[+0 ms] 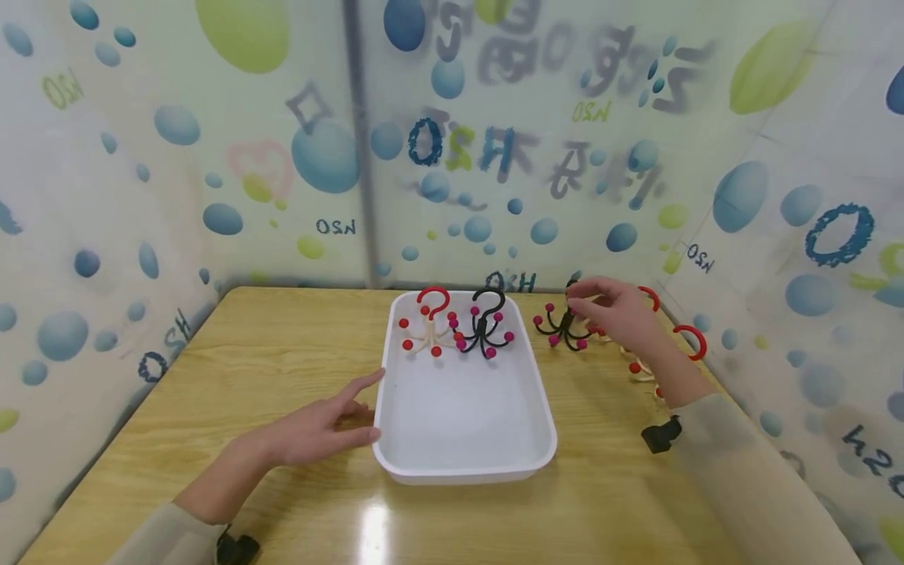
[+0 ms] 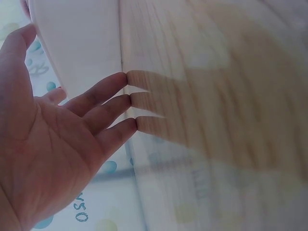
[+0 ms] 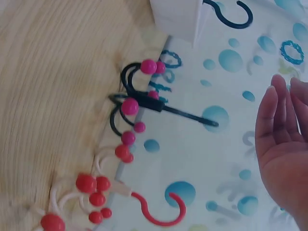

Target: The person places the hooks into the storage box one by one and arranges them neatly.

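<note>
A white tray lies on the table, holding a beige multi-armed hook with a red top and a black multi-armed hook with pink balls. My left hand touches the tray's left side with straight thumb and index finger; in the left wrist view its other fingertips meet the table. Right of the tray, another black hook stands upright on its curled arms. Above it is my right hand, fingers extended and apart from the hook's top in the right wrist view.
Beige hooks with red tops and red balls stand at the table's right, partly behind my right hand and forearm. A patterned wall sheet rises behind the wooden table and along both sides.
</note>
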{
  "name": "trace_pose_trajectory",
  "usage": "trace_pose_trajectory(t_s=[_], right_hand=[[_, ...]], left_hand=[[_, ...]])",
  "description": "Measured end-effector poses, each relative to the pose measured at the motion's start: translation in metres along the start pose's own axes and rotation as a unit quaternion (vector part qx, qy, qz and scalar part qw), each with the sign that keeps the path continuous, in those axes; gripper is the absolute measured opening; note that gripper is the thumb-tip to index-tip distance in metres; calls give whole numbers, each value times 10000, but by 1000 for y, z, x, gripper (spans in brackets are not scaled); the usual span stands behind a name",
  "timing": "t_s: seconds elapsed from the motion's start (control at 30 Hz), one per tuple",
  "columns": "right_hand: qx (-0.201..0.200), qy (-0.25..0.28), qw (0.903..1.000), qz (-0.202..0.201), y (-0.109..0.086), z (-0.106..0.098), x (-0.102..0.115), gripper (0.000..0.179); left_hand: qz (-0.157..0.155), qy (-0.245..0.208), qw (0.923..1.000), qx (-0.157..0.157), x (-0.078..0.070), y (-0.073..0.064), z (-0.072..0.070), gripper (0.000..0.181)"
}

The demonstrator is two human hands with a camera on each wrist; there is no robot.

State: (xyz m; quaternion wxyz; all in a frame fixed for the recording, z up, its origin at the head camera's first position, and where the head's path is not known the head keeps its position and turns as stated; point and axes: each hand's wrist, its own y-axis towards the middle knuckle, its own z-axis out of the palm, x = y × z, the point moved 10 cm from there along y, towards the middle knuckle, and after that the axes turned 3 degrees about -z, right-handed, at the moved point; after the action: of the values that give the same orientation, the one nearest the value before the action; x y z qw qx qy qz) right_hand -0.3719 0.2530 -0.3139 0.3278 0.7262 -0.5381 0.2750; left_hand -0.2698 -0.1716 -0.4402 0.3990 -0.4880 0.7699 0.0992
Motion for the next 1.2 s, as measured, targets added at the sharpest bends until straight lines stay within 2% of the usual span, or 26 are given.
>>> trace_pose_trajectory(t_s=[0.23,0.37,0.63,0.9,1.03,1.2], right_hand=[[-248,-218,9994,-138,-33,-37,-3,37],[-437,-330,9984,-106,-52,-57,-14,35],[-731,-808,9929,483,-78,-95,-59,45],[-1180,-494,9904,524,-91,-121,-94,31],[-1219,-541,9884,723,-95,-127,-114,47],[-1004,-734,9857,1135,-98,-124,-137,65]], left_hand=[[-66,-110,9999,31,4,-2,2,89],[-91,-81,9999,31,5,-2,3,89],[-118,-79,9999,33,6,-1,2,89],[-116,-65,9999,43,5,-1,2,89],[-127,-52,9999,46,4,0,1,89],[-97,-43,9999,20,3,1,0,90]])
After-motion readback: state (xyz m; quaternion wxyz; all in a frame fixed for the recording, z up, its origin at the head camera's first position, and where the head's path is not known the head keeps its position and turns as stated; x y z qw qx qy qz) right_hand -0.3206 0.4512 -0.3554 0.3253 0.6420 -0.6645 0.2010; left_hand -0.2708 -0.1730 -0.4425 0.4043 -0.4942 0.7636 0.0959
